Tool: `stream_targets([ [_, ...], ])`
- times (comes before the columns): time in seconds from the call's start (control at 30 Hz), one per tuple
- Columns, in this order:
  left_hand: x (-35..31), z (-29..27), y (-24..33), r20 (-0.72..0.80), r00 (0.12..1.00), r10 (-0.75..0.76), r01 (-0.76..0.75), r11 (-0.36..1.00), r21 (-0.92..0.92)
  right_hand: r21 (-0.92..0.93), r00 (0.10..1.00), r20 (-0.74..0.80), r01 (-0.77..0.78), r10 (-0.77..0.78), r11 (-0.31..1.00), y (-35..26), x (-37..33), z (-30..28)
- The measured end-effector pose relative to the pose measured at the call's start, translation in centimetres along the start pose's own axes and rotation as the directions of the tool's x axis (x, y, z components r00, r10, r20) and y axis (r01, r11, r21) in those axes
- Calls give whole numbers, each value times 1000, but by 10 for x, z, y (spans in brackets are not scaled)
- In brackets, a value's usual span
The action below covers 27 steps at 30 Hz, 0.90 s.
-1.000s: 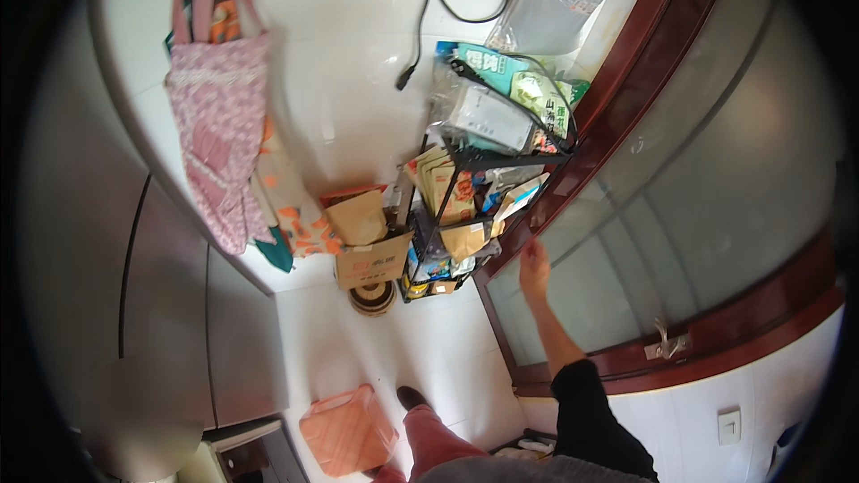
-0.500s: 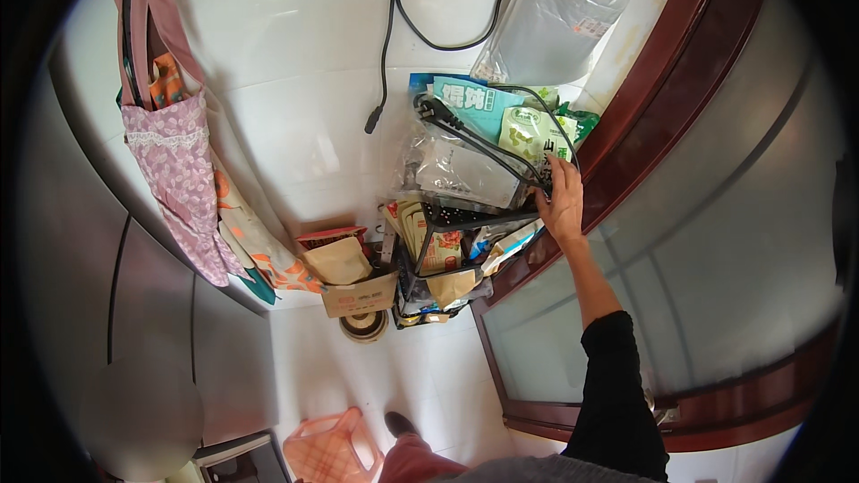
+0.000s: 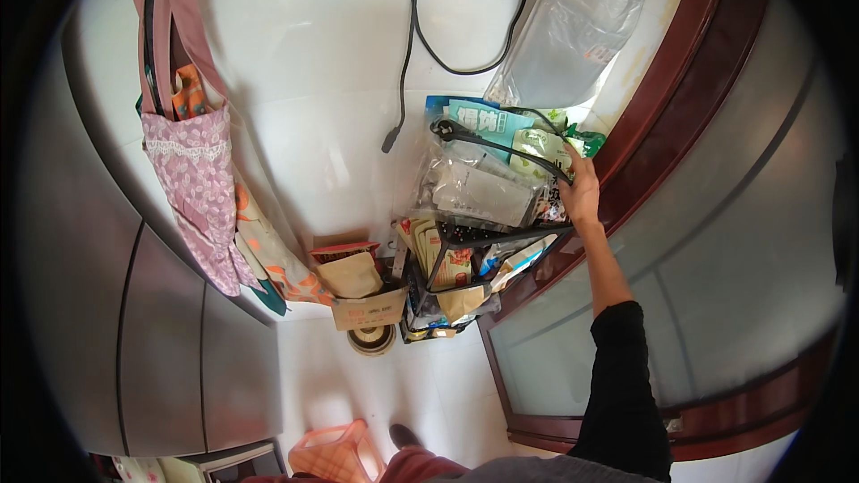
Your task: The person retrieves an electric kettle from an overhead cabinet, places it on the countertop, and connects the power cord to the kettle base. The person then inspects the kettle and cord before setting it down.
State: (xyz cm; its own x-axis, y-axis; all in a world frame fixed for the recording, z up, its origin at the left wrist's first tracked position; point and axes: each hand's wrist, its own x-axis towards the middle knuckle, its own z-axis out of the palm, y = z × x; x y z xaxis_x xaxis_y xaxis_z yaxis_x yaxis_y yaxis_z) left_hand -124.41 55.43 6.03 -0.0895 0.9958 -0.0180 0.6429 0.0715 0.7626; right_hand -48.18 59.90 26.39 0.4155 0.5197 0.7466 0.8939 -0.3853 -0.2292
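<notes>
Right hand (image 3: 582,195) at 1 black cable (image 3: 506,147), grip unclear, green packet (image 3: 535,145) beside

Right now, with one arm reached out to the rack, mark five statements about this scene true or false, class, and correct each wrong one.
1. The right hand is at the pale green package on the top of the black rack. True.
2. The left hand grips the pink stool. False: no left hand shows, and the pink stool stands on the floor.
3. The floral apron hangs to the left of the rack. True.
4. The cardboard box is to the right of the rack. False: the cardboard box is to its left.
5. The reaching arm's sleeve is white. False: the sleeve is black.
</notes>
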Motion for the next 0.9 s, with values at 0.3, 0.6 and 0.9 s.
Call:
stream_targets([
  [0.3, 26, 8, -11, 34, 997, 67, -66, 998, -3, 212, 781, 508, -521, 362, 827, 39, 72, 11],
  [0.6, 22, 14, -9, 102, 993, -65, 66, 998, -6, -116, 955, 262, -110, 137, 987, 46, 88, 30],
  [0.9, 8, 19, -16, 87, 995, -38, 41, 999, -31, -203, 974, 15, -219, 226, 955, -11, 68, 18],
])
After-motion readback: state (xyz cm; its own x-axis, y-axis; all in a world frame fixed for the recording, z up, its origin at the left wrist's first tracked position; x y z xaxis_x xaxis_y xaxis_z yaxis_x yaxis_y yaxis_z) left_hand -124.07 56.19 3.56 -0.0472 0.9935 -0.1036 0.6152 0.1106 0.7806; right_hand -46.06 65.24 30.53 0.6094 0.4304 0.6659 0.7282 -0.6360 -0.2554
